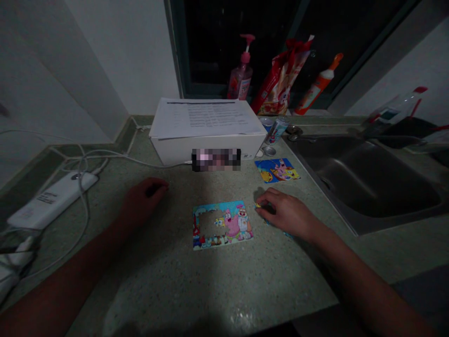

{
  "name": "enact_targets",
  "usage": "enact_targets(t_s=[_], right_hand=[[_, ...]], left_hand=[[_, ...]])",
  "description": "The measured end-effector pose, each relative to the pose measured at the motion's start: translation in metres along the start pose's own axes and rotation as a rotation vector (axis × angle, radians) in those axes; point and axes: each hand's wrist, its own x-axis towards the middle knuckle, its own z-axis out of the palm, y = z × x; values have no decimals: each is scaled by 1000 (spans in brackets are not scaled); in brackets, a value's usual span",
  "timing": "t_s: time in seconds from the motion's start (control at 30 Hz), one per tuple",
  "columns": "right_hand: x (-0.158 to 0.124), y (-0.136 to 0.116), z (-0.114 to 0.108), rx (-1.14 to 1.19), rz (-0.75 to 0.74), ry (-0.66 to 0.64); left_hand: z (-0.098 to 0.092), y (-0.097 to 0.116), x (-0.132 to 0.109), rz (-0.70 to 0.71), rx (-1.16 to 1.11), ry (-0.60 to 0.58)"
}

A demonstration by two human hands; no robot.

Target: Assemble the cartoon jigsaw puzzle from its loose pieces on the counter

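Green speckled counter [147, 285] carries it all; metal sink [372, 175] set in along its R side; white box [175, 147] w/ printed sheet [210, 119] on top, nr back edge; white power strip [52, 199] over by L edge, cables looped round it; puzzle [236, 227] lies flat approx. mid-counter, between the hands, w/ unfilled gap in its L half, bare counter showing thru.
R hand [286, 210] just beside puzzle's R edge, thumb & index nearly closed, small yellow piece [257, 205] between the tips; L hand [145, 199] rests L of puzzle, loosely curled, thumb nr fingertips, can't tell if it has hold of anything; cartoon card [277, 169] flat nr sink's L edge, beyond R hand; can [278, 130] tilted nr sink's back L corner, by box; blue bits [289, 235] partly hidden under R hand.
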Motion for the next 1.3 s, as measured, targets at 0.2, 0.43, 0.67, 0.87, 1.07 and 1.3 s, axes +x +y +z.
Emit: enact_targets(t_s=[0.2,0.43,0.67,0.87,1.07,1.3], right_hand=[[1,0,-1,40,-13,-20],[-1,1,-6,48,-13,-37],[-1,5,-5,59,-30,31],[2,16,-9,101,-9,207],[4,53,-21,39,110,478],[2,95,-30,-26,291,637]], left_hand=[[-1,1,-1,-11,10,-16],[-1,-2,0,8,7,-17],[0,-8,3,20,-24,3],[-1,-12,5,27,-4,3],[-1,-11,4,-11,-14,-1],[-1,-6,4,-47,-42,-9]])
